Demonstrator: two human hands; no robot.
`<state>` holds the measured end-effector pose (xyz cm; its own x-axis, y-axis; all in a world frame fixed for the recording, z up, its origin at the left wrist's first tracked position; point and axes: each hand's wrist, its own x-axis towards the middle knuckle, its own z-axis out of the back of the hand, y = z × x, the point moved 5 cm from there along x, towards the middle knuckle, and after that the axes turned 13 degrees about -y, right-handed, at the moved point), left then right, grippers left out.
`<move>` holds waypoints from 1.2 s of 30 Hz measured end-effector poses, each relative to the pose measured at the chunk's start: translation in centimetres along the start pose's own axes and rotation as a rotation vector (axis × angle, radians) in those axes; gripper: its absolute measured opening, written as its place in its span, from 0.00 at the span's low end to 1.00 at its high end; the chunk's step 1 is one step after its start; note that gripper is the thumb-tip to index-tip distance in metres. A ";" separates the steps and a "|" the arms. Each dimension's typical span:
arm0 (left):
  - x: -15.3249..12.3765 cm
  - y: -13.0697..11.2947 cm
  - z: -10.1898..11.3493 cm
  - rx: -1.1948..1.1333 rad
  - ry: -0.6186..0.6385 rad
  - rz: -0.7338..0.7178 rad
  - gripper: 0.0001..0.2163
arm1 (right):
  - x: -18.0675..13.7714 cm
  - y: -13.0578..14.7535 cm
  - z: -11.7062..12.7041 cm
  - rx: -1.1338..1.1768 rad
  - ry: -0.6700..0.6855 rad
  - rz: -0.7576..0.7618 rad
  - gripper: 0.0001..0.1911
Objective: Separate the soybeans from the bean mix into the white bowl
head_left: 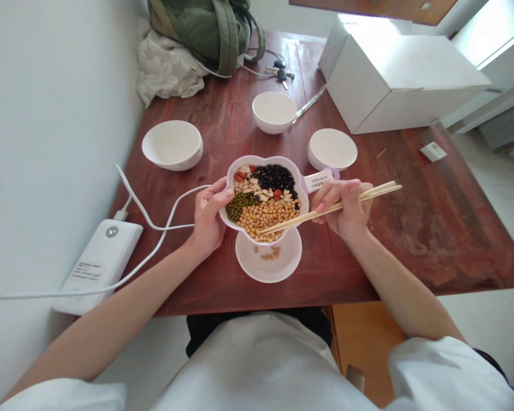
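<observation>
My left hand (211,216) grips the left rim of a flower-shaped bowl (230,219) with a lilac edge and a labelled handle (320,180). Inside lie soybeans (263,218), mung beans (240,206), black beans (276,176), pale seeds and a few red peanuts. A pair of wooden chopsticks (351,202) is held in my right hand (346,208), their tips resting among the soybeans near the front rim. My right fingers are also close to the handle; whether they touch it I cannot tell. Under the bowl's front edge, a small white bowl (268,273) holds several soybeans.
White bowls stand at the left (173,165), at the back (274,121) and at the right (333,158). A white power bank (100,262) with a cable lies at the left. Keys (280,72), a green bag (197,34) and a large white box (385,85) occupy the far side.
</observation>
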<state>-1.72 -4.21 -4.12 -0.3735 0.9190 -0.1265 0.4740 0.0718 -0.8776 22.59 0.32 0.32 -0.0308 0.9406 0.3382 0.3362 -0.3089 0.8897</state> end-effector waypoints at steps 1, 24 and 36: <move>0.0 0.0 0.0 -0.008 0.006 0.000 0.11 | 0.0 0.0 0.0 0.002 -0.004 0.006 0.32; -0.1 0.0 -0.1 0.005 -0.005 -0.008 0.12 | -0.2 0.6 0.2 -0.108 -0.024 0.062 0.33; 0.0 0.1 0.1 -0.016 -0.023 -0.005 0.11 | -0.1 0.4 0.2 -0.034 -0.028 0.051 0.32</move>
<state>-1.77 -4.27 -4.30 -0.3939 0.9094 -0.1334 0.4847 0.0822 -0.8708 22.95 0.13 0.57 0.0116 0.9270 0.3748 0.3048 -0.3603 0.8817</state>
